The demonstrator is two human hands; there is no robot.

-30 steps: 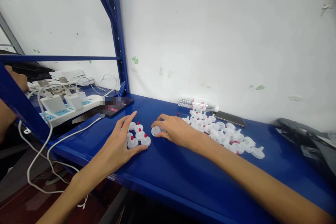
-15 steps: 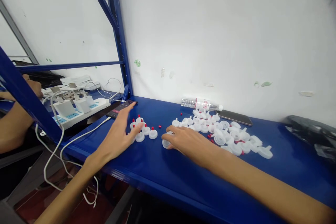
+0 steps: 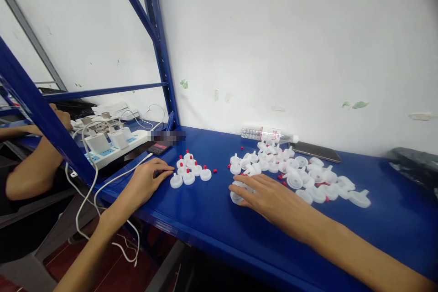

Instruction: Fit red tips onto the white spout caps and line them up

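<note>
My right hand (image 3: 263, 194) curls over a white plastic nozzle cap (image 3: 235, 197) at the near left side of a pile; the fingers partly hide it. My left hand (image 3: 150, 179) is beside the left group, its fingers bent and the thumb and index tips close together; whatever may be between them is hidden. That group holds several white nozzle caps with red tips (image 3: 189, 178) standing upright. At its near left corner a white cap without a red tip (image 3: 176, 181) stands apart from my fingertips. A loose red tip (image 3: 215, 171) lies to the right of the group.
A loose pile of white nozzle caps (image 3: 316, 194) and red tips spreads over the blue table (image 3: 212, 223). Behind lie a plastic bottle (image 3: 270, 135) and a dark phone (image 3: 316, 151). Left are a power strip (image 3: 114, 149), cables, a charging phone (image 3: 160, 147), a blue post and another person's arm (image 3: 34, 166).
My left hand has drawn back left from the group, and its spread fingers have curled in. My right hand has shifted slightly right with the cap. The view has shifted slightly.
</note>
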